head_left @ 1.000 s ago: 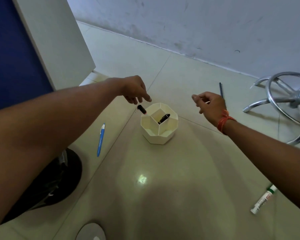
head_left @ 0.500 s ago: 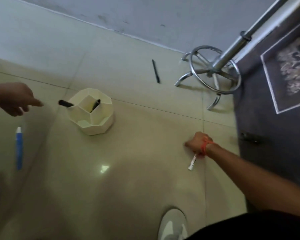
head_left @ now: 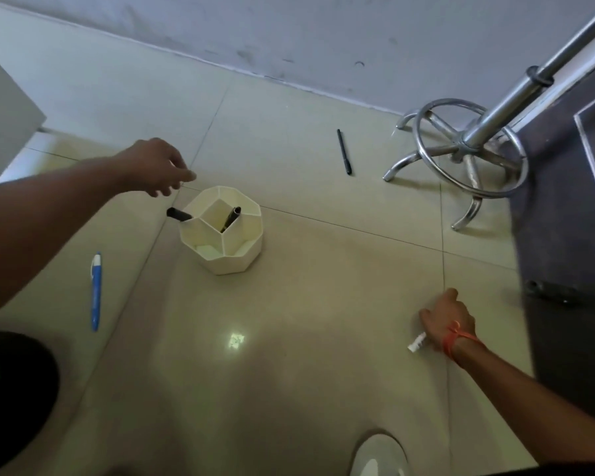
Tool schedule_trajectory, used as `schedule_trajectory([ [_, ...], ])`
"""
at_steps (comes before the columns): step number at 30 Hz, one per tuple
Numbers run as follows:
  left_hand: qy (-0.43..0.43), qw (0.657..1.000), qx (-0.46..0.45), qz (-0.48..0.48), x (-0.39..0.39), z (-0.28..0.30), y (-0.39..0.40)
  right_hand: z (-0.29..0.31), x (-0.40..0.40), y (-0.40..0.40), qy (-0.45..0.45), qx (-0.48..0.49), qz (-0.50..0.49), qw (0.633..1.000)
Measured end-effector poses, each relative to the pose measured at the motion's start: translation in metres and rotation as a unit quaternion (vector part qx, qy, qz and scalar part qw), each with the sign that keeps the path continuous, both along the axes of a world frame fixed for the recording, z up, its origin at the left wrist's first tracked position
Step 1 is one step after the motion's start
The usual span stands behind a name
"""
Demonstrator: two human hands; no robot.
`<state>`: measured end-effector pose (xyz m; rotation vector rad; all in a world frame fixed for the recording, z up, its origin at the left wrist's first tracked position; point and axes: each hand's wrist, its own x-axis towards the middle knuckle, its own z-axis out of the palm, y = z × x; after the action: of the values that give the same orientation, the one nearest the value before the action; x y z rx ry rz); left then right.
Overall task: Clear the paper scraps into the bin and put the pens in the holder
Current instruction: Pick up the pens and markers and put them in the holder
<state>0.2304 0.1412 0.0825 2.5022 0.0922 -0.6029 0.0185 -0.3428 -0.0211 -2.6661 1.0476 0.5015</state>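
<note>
A cream faceted pen holder [head_left: 232, 261] stands on the tiled floor with a dark pen [head_left: 231, 218] leaning in its middle compartment and a black pen [head_left: 178, 214] sticking out over its left rim. My left hand [head_left: 155, 166] hovers just above and left of the holder, fingers loosely curled, holding nothing. My right hand [head_left: 445, 319] is down on the floor at the right, closed around a white marker [head_left: 416, 342] whose tip pokes out to the left. A blue pen [head_left: 96, 292] lies at the left. A black pen [head_left: 343, 151] lies farther back.
A chrome stool base [head_left: 461, 149] with its slanted pole stands at the back right beside a dark cabinet [head_left: 564, 235]. A black bin [head_left: 14, 389] sits at the lower left. A white shoe [head_left: 378, 456] shows at the bottom. The grey wall [head_left: 289, 36] runs behind.
My right hand dropped from beside the holder to the floor at the right and closed on the white marker. My left hand let go of the black pen at the holder's rim and stays above it.
</note>
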Motion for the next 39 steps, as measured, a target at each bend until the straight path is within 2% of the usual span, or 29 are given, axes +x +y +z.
schedule_trajectory([
  [6, -0.018, 1.0, 0.0, 0.001, 0.001, 0.004, -0.004, 0.006, -0.002, 0.019, -0.067, 0.064, -0.015, 0.996],
  [10, -0.024, 1.0, 0.005, 0.009, 0.002, 0.005, -0.001, 0.022, 0.022, 0.048, -0.173, 0.148, 0.008, 0.974],
  [13, -0.024, 1.0, 0.001, 0.007, 0.002, 0.006, -0.002, 0.055, 0.069, 0.094, -0.211, 0.3, 0.021, 0.93],
  [16, -0.023, 1.0, -0.01, 0.008, 0.002, 0.014, -0.003, 0.099, 0.131, 0.149, -0.247, 0.409, 0.097, 0.873],
  [19, -0.042, 0.998, -0.037, 0.018, 0.001, 0.031, -0.009, 0.149, 0.175, 0.206, -0.302, 0.452, 0.18, 0.82],
  [23, -0.074, 0.984, -0.142, 0.072, -0.019, 0.046, -0.022, 0.17, 0.18, 0.262, -0.359, 0.424, 0.262, 0.789],
  [26, -0.116, 0.952, -0.243, 0.149, -0.043, 0.04, -0.028, 0.143, 0.153, 0.274, -0.371, 0.406, 0.265, 0.792],
  [28, -0.138, 0.935, -0.275, 0.176, -0.057, 0.031, -0.026, 0.123, 0.137, 0.271, -0.366, 0.384, 0.272, 0.803],
  [32, -0.156, 0.932, -0.267, 0.187, -0.062, 0.021, -0.015, 0.1, 0.131, 0.262, -0.332, 0.341, 0.302, 0.826],
  [39, -0.172, 0.928, -0.26, 0.203, -0.041, 0.021, 0.0, 0.08, 0.135, 0.259, -0.273, 0.307, 0.344, 0.844],
])
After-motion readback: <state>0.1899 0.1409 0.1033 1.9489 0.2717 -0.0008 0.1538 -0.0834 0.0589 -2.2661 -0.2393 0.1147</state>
